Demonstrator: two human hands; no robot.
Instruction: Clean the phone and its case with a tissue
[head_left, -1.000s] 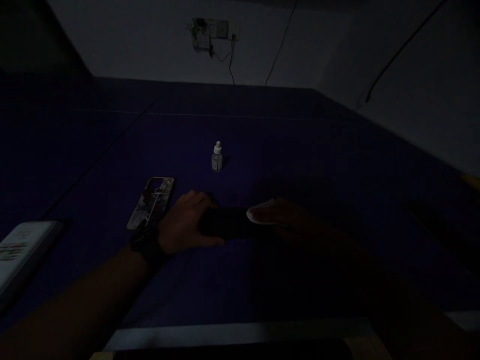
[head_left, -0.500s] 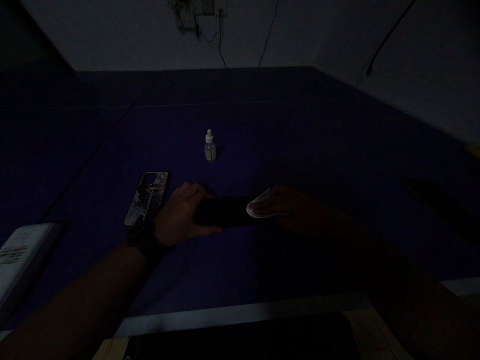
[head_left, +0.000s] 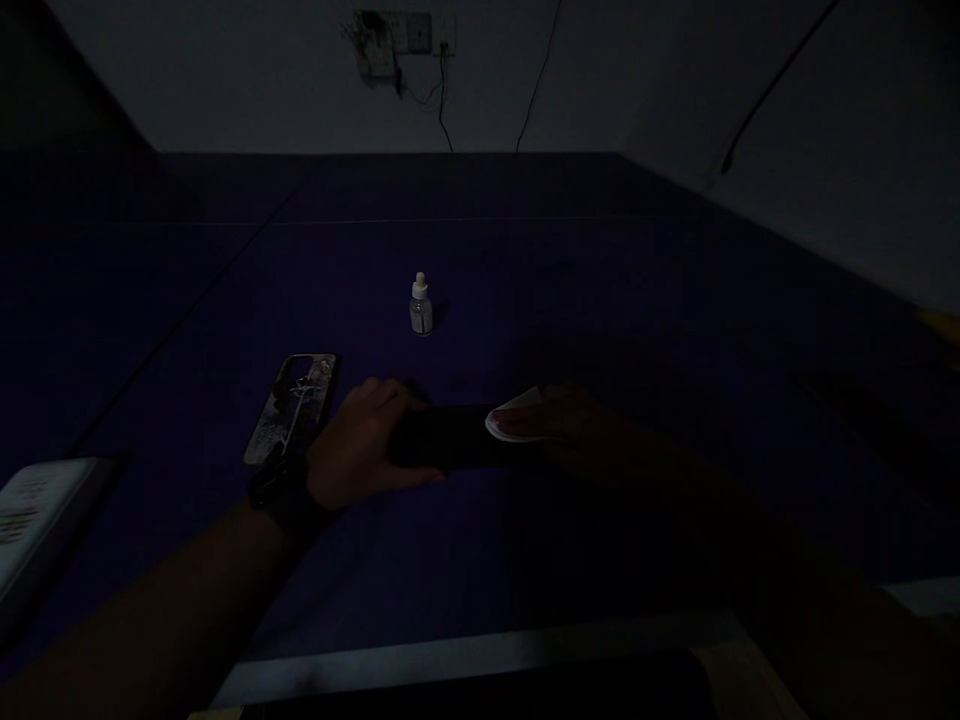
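A black phone [head_left: 454,437], too dark for detail, lies crosswise on the blue tabletop. My left hand [head_left: 367,435], with a dark watch at the wrist, grips its left end between thumb and fingers. In my right hand [head_left: 566,425] is a folded white wipe [head_left: 514,418], its fingers pressing it on the phone's right part. Deep shadow hides most of that hand. Left of my left hand lies a patterned phone case [head_left: 292,405] with a camera cutout. Beyond the phone, a small dropper bottle [head_left: 421,312] with a white cap stands upright.
At the left edge lies a white box [head_left: 41,510] with print on it. A dark flat object [head_left: 870,420] rests in the shadow at right. The table's pale front edge [head_left: 487,648] runs near my body. Wall sockets [head_left: 409,35] with cables are at the back.
The view has tilted slightly up, so everything sits a little lower. The wipe has shifted slightly left along the phone. My left hand keeps its hold.
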